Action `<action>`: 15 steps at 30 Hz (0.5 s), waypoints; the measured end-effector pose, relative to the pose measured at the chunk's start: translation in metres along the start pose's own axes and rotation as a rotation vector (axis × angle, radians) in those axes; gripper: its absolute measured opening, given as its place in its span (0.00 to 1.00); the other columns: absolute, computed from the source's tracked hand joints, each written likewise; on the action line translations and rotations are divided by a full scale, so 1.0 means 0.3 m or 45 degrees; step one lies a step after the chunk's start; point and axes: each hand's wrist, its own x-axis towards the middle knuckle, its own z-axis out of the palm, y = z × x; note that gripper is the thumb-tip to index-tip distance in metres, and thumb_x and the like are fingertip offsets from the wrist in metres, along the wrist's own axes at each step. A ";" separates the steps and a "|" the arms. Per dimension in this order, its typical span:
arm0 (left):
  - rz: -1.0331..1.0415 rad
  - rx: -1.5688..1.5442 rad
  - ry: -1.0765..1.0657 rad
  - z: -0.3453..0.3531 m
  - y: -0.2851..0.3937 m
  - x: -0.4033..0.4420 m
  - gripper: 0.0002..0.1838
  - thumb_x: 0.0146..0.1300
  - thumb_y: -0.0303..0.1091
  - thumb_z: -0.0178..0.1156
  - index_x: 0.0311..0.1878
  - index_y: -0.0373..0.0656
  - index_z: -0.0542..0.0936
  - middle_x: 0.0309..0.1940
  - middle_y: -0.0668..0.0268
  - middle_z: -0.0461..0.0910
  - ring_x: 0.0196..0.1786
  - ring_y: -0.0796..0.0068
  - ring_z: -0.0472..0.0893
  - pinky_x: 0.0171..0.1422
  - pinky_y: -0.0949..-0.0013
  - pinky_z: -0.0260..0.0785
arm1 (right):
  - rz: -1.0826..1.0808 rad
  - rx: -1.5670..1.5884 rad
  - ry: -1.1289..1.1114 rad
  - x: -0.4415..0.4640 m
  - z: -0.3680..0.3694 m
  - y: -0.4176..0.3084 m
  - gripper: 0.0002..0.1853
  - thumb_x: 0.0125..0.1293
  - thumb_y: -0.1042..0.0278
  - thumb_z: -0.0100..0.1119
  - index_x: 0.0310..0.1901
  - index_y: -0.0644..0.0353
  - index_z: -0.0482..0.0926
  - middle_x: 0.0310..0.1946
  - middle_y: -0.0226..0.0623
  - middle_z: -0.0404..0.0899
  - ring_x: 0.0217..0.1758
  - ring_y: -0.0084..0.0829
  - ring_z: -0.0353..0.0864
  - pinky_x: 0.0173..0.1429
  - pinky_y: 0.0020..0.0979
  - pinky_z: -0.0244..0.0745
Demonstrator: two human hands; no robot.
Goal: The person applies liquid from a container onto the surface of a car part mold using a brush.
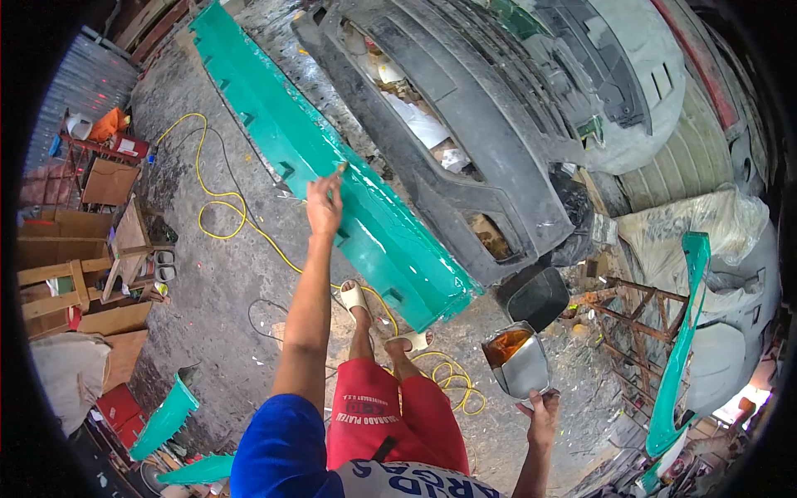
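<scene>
A long glossy green panel [290,137] lies diagonally across the view, with a wet-looking sheen and pale streaks along its right edge. Over its middle is my left hand [324,206], fingers drawn together. A small yellowish tip shows at the fingertips against the panel; what it belongs to I cannot make out. Low on the right, my right hand [541,419] grips the near edge of a cut-open pale container [525,373] with amber liquid inside. Just beyond the container is a dark, rounded square piece [538,299].
Grey bumpers [490,158] are stacked right of the panel. A yellow hose [203,178] loops over the stained concrete floor and near my feet. Another green strip [677,365] leans by a rusty metal frame [639,319]. Wooden pieces [129,241] stand at left.
</scene>
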 end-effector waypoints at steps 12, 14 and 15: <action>0.375 -0.236 -0.712 0.025 0.526 -0.727 0.21 0.53 0.22 0.58 0.52 0.44 0.80 0.35 0.59 0.74 0.40 0.56 0.72 0.47 0.56 0.68 | -0.029 0.069 -0.042 -0.002 -0.125 0.042 0.21 0.61 0.62 0.65 0.48 0.59 0.64 0.41 0.33 0.65 0.46 0.28 0.73 0.45 0.39 0.84; 0.440 -0.201 -0.847 0.004 0.548 -0.770 0.22 0.52 0.22 0.58 0.53 0.45 0.80 0.37 0.60 0.74 0.42 0.57 0.72 0.48 0.57 0.69 | -0.030 0.076 -0.059 -0.001 -0.144 0.049 0.21 0.61 0.62 0.65 0.48 0.59 0.64 0.40 0.32 0.64 0.46 0.28 0.73 0.45 0.39 0.84; 0.532 -0.195 -0.911 0.006 0.537 -0.789 0.25 0.50 0.21 0.59 0.54 0.46 0.79 0.39 0.60 0.74 0.42 0.56 0.72 0.49 0.57 0.69 | -0.033 0.069 -0.083 0.000 -0.156 0.056 0.20 0.61 0.62 0.65 0.47 0.59 0.64 0.40 0.32 0.64 0.46 0.27 0.72 0.45 0.39 0.84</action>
